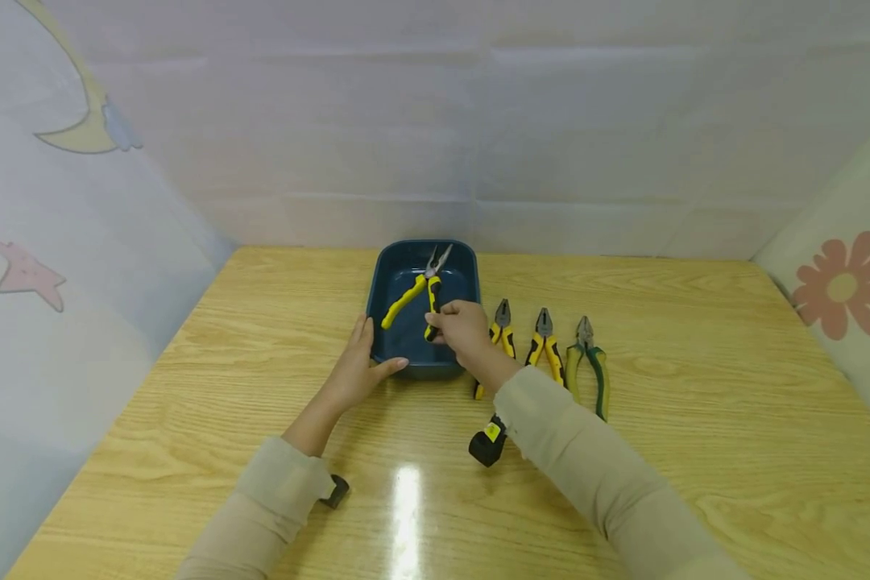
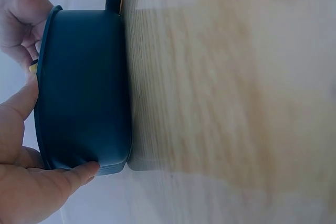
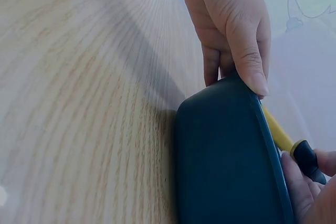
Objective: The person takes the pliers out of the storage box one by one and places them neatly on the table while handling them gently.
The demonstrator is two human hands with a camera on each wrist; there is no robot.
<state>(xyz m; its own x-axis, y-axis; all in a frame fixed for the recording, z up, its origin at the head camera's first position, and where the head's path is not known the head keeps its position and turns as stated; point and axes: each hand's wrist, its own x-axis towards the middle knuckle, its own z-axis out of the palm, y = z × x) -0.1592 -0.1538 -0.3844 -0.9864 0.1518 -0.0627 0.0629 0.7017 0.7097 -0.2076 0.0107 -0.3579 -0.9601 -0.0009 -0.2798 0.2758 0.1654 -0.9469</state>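
Observation:
A dark blue plastic box (image 1: 435, 371) sits at the back of the table. My left hand (image 1: 355, 370) holds its near left corner, thumb at the near rim and fingers along the left side. My right hand (image 1: 466, 330), reaching over the right rim, pinches one yellow-and-black handle of a pair of long-nose pliers (image 1: 403, 302). The pliers are over the box's inside, handles spread and nose towards the far rim. In the right wrist view, a yellow handle (image 3: 278, 132) shows above the rim of the box (image 3: 226, 150).
Right of the box lie yellow-and-black pliers (image 1: 503, 314), a second such pair (image 1: 544, 322) and green-handled pliers (image 1: 585, 332). My right forearm partly covers them. A black tool end with a yellow patch (image 1: 487, 443) lies nearer. A small black object (image 1: 337, 491) shows beside my left sleeve.

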